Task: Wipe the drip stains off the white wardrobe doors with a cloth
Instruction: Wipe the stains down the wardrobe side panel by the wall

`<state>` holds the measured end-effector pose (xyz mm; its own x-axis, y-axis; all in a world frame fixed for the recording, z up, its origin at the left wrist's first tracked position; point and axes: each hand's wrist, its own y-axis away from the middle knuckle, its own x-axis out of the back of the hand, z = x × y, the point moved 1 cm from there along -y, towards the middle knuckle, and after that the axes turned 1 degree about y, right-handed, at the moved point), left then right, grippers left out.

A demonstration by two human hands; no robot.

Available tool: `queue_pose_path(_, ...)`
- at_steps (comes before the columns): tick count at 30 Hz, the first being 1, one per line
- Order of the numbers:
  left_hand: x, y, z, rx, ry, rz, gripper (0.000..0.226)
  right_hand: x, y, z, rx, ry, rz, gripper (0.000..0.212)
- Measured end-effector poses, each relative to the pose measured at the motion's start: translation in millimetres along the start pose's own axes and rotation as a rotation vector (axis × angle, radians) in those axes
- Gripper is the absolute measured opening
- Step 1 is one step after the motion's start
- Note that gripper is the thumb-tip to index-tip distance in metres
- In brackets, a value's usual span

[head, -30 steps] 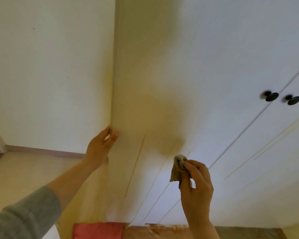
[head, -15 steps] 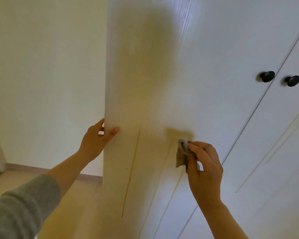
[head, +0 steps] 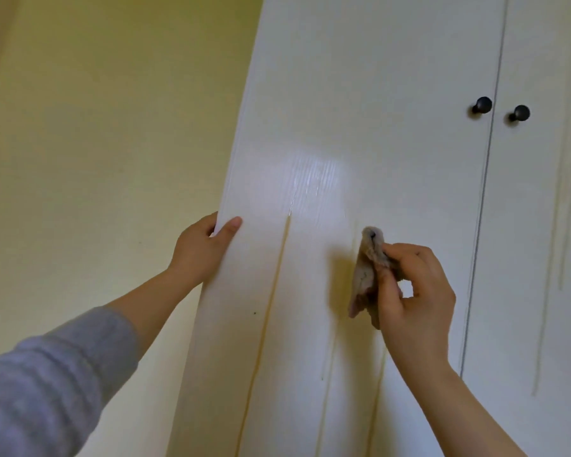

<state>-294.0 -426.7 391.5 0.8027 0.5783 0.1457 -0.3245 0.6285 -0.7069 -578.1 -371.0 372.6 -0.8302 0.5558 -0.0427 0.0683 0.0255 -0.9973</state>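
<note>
While right hand [head: 416,301] pinches cloth [head: 365,272] between fingers [head: 406,250], left hand [head: 200,249] grips wardrobe door [head: 376,94] edge.

A bunched beige cloth [head: 365,275] sits against the white wardrobe door [head: 376,127], between long yellowish drip stains [head: 272,298] running down it

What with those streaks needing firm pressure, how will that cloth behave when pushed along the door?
The cloth looks floppy: its lower corner hangs limp below the right hand pinching it. It seems light, since a fingertip pinch holds it. Pushed, it would likely bunch up rather than slide flat.
</note>
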Motion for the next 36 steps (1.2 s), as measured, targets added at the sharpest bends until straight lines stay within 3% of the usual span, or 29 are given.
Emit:
queue_pose_path(6,-9,42,-32,-0.042,0.111,0.039,0.037,9,12,-7,-0.098,-0.062,-0.024,0.032)
queue_pose_path(16,-22,47,-44,-0.110,0.280,0.141,0.042,-34,-2,-28,0.015,-0.016,-0.131,0.028)
queue_pose_path(22,-33,47,-50,-0.136,0.390,0.197,0.057,-66,-73,-33,0.129,0.058,-0.057,0.017)
queue_pose_path(29,-33,44,-53,-0.137,0.446,0.208,0.061,-141,-129,-45,0.351,0.172,-0.129,0.047)
queue_pose_path(32,-33,44,-56,-0.145,0.449,0.209,0.063,-172,-134,-35,0.340,0.200,-0.068,0.027)
queue_pose_path(36,-32,43,-58,-0.153,0.437,0.209,0.062,-183,-114,-27,0.340,0.146,-0.088,0.028)
